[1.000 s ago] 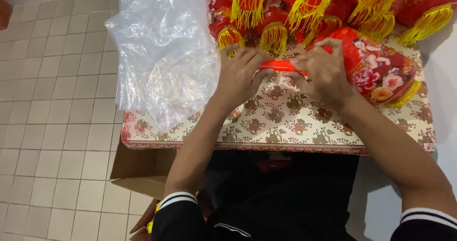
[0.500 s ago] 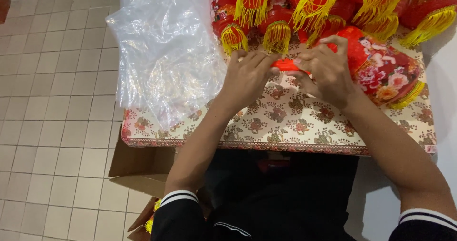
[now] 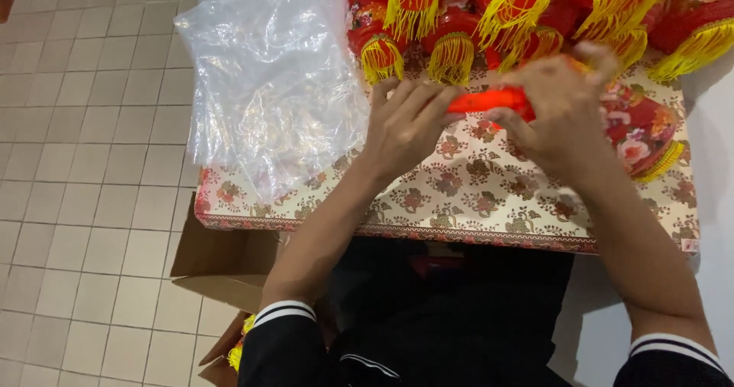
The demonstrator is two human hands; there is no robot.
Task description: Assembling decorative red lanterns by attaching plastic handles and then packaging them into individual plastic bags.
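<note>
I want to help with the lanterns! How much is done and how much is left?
Done: a row of red lanterns with yellow tassels sits along the far edge of the patterned table. In hand: the left hand and right hand both grip a folded red piece. Left: I can't count what remains; only a heap of clear plastic bags and an open cardboard box below show.

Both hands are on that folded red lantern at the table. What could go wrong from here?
The left hand and right hand pinch a folded red lantern close against the heap of tasselled lanterns; its yellow fringe could snag or tangle there. The clear plastic bags overhang the left edge of the patterned table, so a bump from the left forearm might slide them to the floor. Pulling hard could perhaps tear the lantern's thin material.
</note>
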